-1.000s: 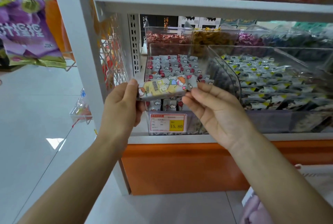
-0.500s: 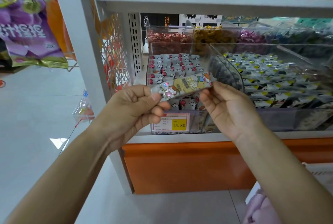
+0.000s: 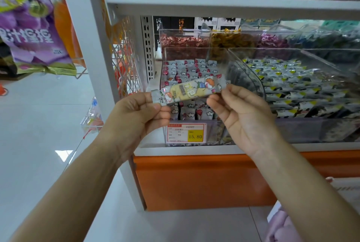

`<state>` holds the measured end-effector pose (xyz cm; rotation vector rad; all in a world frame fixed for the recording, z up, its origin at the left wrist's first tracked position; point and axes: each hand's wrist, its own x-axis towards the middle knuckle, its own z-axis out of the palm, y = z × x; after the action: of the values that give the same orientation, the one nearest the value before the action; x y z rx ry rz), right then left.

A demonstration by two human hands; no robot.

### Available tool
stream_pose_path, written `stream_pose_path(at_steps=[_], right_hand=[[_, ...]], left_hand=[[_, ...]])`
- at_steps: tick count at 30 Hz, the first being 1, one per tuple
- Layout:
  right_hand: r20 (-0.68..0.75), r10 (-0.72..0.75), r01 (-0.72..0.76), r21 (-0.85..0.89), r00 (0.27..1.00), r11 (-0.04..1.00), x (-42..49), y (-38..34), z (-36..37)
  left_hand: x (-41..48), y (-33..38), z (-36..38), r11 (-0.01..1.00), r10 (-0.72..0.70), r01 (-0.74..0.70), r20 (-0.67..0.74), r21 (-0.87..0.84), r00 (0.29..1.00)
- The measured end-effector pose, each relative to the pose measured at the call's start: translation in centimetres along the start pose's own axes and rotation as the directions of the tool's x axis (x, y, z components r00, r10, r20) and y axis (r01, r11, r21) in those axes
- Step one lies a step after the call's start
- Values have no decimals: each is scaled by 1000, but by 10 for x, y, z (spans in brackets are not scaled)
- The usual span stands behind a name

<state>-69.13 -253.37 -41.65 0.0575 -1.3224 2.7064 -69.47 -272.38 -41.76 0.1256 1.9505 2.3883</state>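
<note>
The snack packet [image 3: 191, 90], rotated and tilted since a second ago, is pinched at its ends by the left hand [image 3: 136, 114] and, apparently, fingertips of the right hand [image 3: 244, 119]: inspection under way, not yet binned.

Price tag [image 3: 186, 133] small print unreadable

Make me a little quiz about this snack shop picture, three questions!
1. True or false: the left hand and the right hand each pinch one end of the yellow snack packet.
2. Which number is printed on the price tag? A) 15.80 B) 3.50 C) 99.00
3. Fill in: the shelf base below the bins is coloured ____.

Key: 1 true; 2 A; 3 orange.
</note>
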Motion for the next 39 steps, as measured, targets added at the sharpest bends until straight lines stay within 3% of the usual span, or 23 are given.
stream_pose_path(at_steps=[8, 14, 17, 23, 27, 30, 36, 39], right_hand=[[55, 22, -20, -38, 998, 999, -3, 0, 3], [0, -12, 11, -252, 1000, 968, 0, -5, -5], [4, -85, 81, -373, 996, 924, 2, -6, -9], [88, -96, 126, -447, 991, 886, 5, -2, -14], [166, -106, 177, -509, 980, 842, 3, 0, -14], [190, -109, 194, -525, 976, 829, 3, 1, -13], [194, -116, 210, -585, 974, 783, 4, 1, -15], [198, -111, 210, -601, 974, 771, 5, 1, -15]], left_hand=[[-1, 0, -1, 999, -4, 1, -55, -40, 998], [-1, 0, 1, 972, 182, -181, 4, 151, 983], [-1, -1, 2, 965, 215, -215, 17, 148, 976], [-1, 0, 2, 974, 181, -182, 19, 134, 983], [-2, 4, 1, 961, 148, -154, 40, 230, 988], [-5, 5, 2, 915, 210, -210, 38, 345, 977], [-7, 10, 3, 923, 228, -237, 64, 304, 971], [-8, 10, 5, 839, 336, -321, 48, 439, 941]])
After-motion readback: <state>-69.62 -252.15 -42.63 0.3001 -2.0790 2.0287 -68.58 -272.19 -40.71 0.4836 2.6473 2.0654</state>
